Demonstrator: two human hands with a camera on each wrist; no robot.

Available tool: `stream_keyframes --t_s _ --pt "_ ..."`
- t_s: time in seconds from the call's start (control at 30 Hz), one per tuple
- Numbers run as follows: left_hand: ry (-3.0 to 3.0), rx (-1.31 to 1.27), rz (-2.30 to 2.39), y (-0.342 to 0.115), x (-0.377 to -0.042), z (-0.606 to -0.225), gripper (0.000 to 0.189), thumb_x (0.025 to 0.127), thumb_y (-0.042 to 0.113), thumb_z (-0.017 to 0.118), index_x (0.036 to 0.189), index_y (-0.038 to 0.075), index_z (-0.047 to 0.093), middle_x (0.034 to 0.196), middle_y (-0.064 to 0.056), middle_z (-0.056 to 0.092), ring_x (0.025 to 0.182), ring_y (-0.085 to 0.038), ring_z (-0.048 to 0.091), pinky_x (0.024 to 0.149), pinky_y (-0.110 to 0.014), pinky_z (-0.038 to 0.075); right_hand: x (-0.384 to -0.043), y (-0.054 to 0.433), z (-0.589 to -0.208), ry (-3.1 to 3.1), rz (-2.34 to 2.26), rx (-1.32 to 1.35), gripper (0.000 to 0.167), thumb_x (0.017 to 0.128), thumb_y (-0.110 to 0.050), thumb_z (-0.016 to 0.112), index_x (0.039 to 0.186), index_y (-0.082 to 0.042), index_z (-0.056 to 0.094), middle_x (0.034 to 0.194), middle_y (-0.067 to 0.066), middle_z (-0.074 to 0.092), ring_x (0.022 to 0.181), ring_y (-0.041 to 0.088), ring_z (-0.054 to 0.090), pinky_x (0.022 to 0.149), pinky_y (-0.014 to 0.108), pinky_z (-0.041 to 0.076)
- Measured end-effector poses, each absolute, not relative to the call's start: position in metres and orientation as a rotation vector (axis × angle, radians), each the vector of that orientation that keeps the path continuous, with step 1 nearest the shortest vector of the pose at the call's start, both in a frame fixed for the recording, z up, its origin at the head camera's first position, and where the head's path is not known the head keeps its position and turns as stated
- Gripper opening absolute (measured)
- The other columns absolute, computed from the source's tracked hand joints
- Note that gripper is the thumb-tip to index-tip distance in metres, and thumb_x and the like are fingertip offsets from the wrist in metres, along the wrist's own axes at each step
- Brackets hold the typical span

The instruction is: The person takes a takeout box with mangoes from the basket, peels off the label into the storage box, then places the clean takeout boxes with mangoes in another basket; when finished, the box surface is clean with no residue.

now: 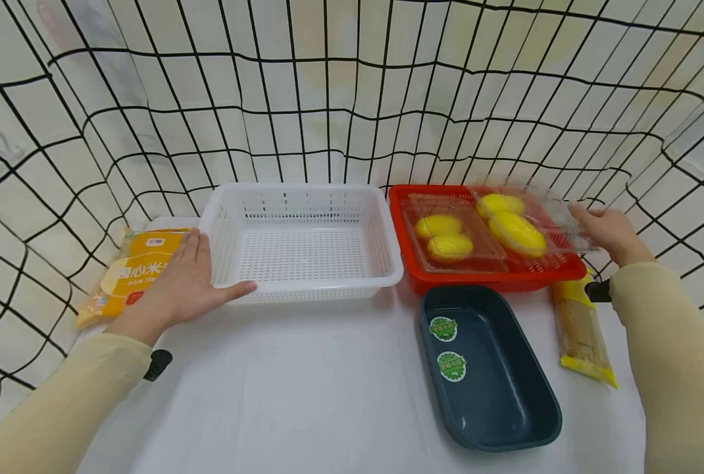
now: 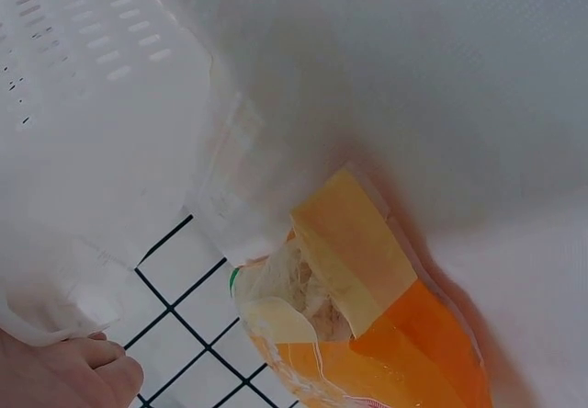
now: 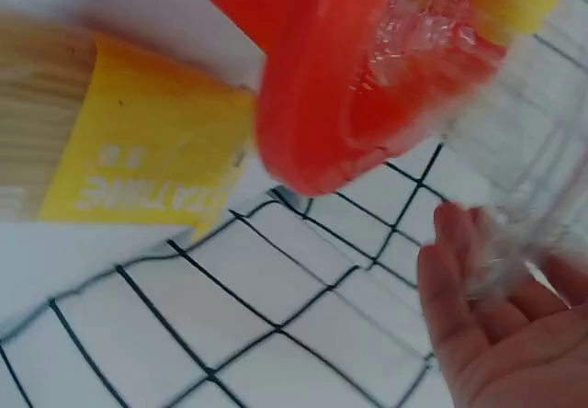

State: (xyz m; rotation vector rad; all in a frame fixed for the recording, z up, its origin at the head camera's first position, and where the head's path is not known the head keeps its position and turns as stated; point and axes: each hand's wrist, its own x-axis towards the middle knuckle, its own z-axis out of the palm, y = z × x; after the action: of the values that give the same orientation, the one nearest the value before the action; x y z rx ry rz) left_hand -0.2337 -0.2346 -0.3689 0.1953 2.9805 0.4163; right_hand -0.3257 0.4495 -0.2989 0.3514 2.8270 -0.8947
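Observation:
My left hand [image 1: 177, 283] rests at the near left corner of a white perforated basket [image 1: 301, 284]. Its fingers lie straight along the side and the thumb stretches over the front rim. Beneath that forearm side lies an orange food bag [image 1: 133, 263], seen from below its edge in the left wrist view. At the right, my right hand [image 1: 609, 232] grips the outer end of a clear plastic box [image 1: 559, 234] with two yellow fruits [image 1: 516, 234]. This box overlaps a red basket [image 1: 414, 273], where another clear box [image 1: 482, 257] with two yellow fruits [image 1: 447, 237] sits.
A dark blue tub [image 1: 494, 375] with two green stickers stands in front of the red basket. Right of it lies a yellow-ended packet [image 1: 583, 329], partly under the red basket's edge. Black wire mesh [image 1: 328, 108] walls the back and sides of the white-covered table [image 1: 281, 388].

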Motion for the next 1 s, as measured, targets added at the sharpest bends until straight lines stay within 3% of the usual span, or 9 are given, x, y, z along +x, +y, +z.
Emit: stream_keyframes --t_s 0.27,0.5,0.77,1.0 --pt "2.969 0.197 0.426 -0.235 -0.234 -0.37 0.14 0.083 0.085 0.052 0.153 -0.016 -0.015 0.162 -0.038 -0.02 0.151 -0.058 -0.008 0.122 -0.07 0.005 -0.341 0.396 -0.279 2.785 -0.575 0.253 0.127 0.086 -0.09 0.028 0.154 0.005 -0.022 0.159 0.042 -0.014 0.144 0.068 0.001 0.113 0.082 0.011" --pt "2.975 0.199 0.416 -0.235 -0.233 -0.37 0.14 0.083 0.084 0.052 0.153 -0.016 -0.015 0.162 -0.038 -0.02 0.151 -0.059 -0.008 0.122 -0.071 0.006 -0.352 0.374 -0.277 2.642 -0.528 0.12 0.118 0.084 -0.09 0.037 0.16 -0.017 -0.018 0.153 0.032 -0.043 0.141 0.067 -0.024 0.106 0.087 -0.007" --pt "2.982 0.207 0.397 -0.235 -0.234 -0.368 0.139 0.084 0.084 0.052 0.153 -0.016 -0.017 0.162 -0.038 -0.02 0.151 -0.059 -0.009 0.122 -0.071 0.006 -0.352 0.362 -0.282 2.704 -0.608 0.181 0.132 0.085 -0.081 0.054 0.159 -0.001 -0.02 0.161 0.041 -0.012 0.145 0.063 0.003 0.116 0.079 0.014" --pt "2.982 0.209 0.414 -0.234 -0.235 -0.368 0.139 0.084 0.083 0.053 0.153 -0.016 -0.016 0.162 -0.039 -0.019 0.151 -0.059 -0.007 0.122 -0.071 0.006 -0.352 0.351 -0.29 2.741 -0.427 0.292 0.136 0.081 -0.087 0.052 0.158 0.012 -0.001 0.159 0.043 0.005 0.138 0.062 0.017 0.116 0.074 0.026"
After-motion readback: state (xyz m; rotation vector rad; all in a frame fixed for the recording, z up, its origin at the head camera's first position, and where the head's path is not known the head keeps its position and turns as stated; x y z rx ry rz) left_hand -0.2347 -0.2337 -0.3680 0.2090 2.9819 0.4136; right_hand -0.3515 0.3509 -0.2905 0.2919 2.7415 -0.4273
